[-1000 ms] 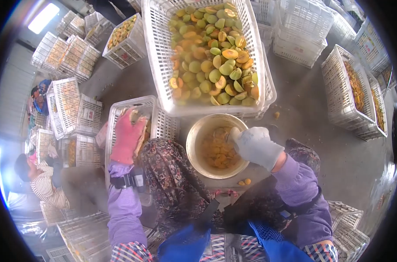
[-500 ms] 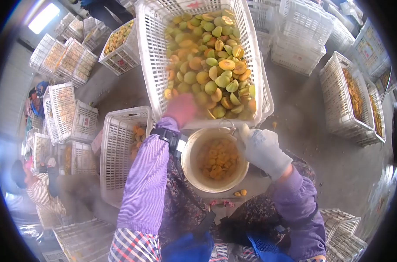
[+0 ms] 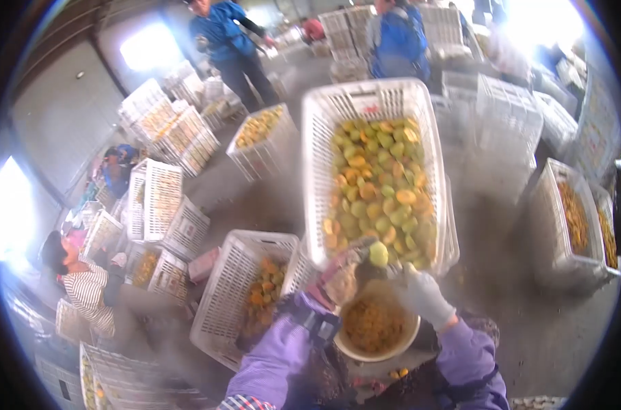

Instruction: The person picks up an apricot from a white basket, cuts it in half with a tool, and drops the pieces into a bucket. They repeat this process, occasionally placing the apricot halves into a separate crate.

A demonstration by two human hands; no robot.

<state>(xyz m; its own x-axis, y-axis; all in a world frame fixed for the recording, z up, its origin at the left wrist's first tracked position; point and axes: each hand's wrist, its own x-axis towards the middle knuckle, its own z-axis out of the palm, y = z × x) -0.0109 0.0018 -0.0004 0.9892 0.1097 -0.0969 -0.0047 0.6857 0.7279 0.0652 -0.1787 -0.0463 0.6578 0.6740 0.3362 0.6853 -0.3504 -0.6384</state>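
Note:
My left hand (image 3: 340, 279), in a pinkish glove and blurred, is above the near end of a large white crate (image 3: 313, 198). At its fingertips is a green apricot-like fruit (image 3: 379, 254). My right hand (image 3: 425, 298), in a whitish glove, is closed near the right rim of a bucket (image 3: 414, 336); what its fingers hold is too blurred to make out. Orange fruit pieces (image 3: 373, 322) lie inside the bucket. The crate is full of green and orange fruit (image 3: 375, 184), many of them cut in half.
Left of the bucket stands a tilted white crate (image 3: 214, 301) with orange fruit. More fruit crates (image 3: 563, 219) are at the right, and stacked crates (image 3: 505, 116) behind. A person in blue (image 3: 228, 34) stands at the back; a person in a striped top (image 3: 88, 294) sits at left.
The view has tilted up and shifted left, showing more of the room. My left hand has moved from the crate's near left corner toward my right hand, with a green fruit at its fingertips.

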